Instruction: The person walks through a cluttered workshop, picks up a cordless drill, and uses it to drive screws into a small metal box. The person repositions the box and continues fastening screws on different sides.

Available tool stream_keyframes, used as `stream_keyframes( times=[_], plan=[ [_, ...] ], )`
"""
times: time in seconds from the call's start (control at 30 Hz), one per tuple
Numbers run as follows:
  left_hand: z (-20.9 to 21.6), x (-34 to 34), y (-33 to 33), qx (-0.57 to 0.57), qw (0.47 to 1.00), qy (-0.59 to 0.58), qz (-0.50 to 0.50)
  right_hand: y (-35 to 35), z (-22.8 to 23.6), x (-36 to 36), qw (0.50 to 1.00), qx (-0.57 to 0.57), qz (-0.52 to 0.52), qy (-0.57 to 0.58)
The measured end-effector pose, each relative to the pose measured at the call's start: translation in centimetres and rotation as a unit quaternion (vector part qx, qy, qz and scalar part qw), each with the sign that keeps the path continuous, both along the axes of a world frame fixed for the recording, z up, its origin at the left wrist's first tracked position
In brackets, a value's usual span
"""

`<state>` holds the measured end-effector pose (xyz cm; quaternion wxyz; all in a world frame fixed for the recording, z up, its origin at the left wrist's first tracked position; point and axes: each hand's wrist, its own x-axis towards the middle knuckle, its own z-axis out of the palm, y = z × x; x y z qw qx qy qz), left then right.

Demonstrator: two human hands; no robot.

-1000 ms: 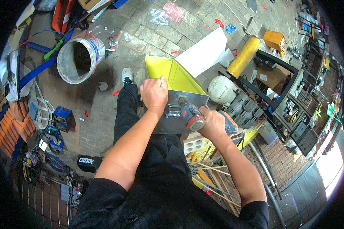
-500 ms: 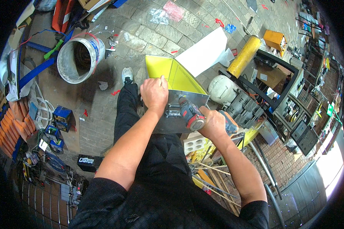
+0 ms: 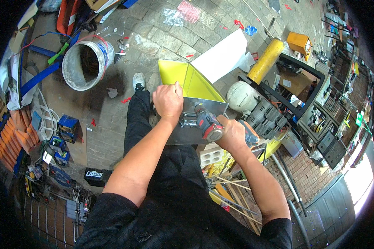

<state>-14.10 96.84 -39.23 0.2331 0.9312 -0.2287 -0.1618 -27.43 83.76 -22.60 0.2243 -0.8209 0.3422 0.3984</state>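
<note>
A sheet-metal box (image 3: 198, 86), bright yellow inside with grey metal outside, is tilted in front of my legs. My left hand (image 3: 168, 101) is closed over its near upper edge, the fingertips hidden. On the box's grey near panel sits a small shiny metal fitting (image 3: 188, 119), perhaps a latch. Just right of that fitting, a blue-grey cordless drill (image 3: 207, 123) points its front end at the panel. My right hand (image 3: 232, 133) is wrapped round the drill's handle. Whether the tip touches the metal cannot be made out.
A dirty white bucket (image 3: 81, 70) stands at the left. White sheet material (image 3: 222, 56) lies behind the box. To the right are a compressor (image 3: 253, 106) with a pale tank, a yellow cylinder (image 3: 266, 61) and a black frame (image 3: 302, 79). Orange pieces (image 3: 15, 135) are stacked far left.
</note>
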Motion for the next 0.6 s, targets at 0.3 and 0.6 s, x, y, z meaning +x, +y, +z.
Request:
stream_keyframes(
  times=[0.3, 0.6],
  plan=[
    [0.02, 0.04, 0.04, 0.002, 1.000, 0.004, -0.004, 0.05, 0.10, 0.20, 1.000, -0.003, -0.002, 0.012],
    [0.07, 0.05, 0.01, 0.012, 1.000, 0.014, -0.005, -0.04, 0.32, 0.37, 1.000, -0.002, -0.006, 0.003]
  ],
)
